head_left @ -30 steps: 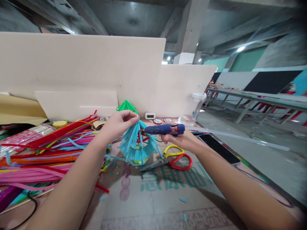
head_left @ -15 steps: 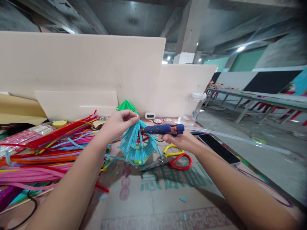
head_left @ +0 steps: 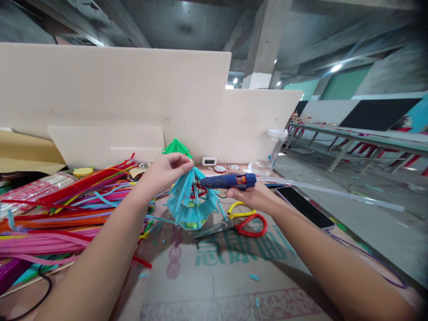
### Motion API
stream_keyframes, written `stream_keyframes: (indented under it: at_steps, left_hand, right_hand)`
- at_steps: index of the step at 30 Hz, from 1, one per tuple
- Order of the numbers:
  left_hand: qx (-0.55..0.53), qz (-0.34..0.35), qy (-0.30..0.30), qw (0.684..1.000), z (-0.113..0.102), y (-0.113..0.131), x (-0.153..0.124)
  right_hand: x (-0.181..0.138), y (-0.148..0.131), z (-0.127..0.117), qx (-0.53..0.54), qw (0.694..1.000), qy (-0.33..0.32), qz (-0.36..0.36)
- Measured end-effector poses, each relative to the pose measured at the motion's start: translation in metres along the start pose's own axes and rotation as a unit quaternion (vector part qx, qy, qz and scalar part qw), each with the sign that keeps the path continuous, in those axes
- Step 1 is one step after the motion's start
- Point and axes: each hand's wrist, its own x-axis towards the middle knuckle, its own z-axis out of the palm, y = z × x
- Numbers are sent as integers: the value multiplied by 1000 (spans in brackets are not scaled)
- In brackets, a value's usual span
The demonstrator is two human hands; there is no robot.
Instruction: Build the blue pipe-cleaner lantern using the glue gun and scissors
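Nozzle of glue gun (head_left: 227,180) at blue pipe-cleaner model (head_left: 190,206).
I see left hand (head_left: 165,171) fingers pinching its top; right hand (head_left: 249,196) fingers clasp the gun.

open across the lower centre of the frame, over bare cardboard (head_left: 217,276). blocked at left by a heap of pipe cleaners (head_left: 50,218), at mid-frame by blue fringed model (head_left: 189,203), glue gun (head_left: 230,180) and scissors (head_left: 242,224), at right by a phone (head_left: 304,207). walled behind by foam boards (head_left: 133,98).
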Motion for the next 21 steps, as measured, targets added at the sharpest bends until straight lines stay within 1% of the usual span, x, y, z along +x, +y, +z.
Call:
stream_keyframes:
  at_steps: [8, 12, 16, 21]
  left_hand:
    - [-3, -2, 1, 1000, 0, 1, 0]
    - [-5, 2, -1, 1000, 0, 0, 0]
    - [-10, 2, -2, 1000, 0, -1, 0]
    - [-11, 4, -1, 1000, 1, -1, 1]
  right_hand:
    - [-1, -1, 0, -18, 1000, 1, 19]
    - [-1, -2, -1, -36, 999, 3, 2]
    - [-2, -11, -3, -66, 998, 0, 0]
    - [-5, -23, -6, -98, 995, -22, -3]
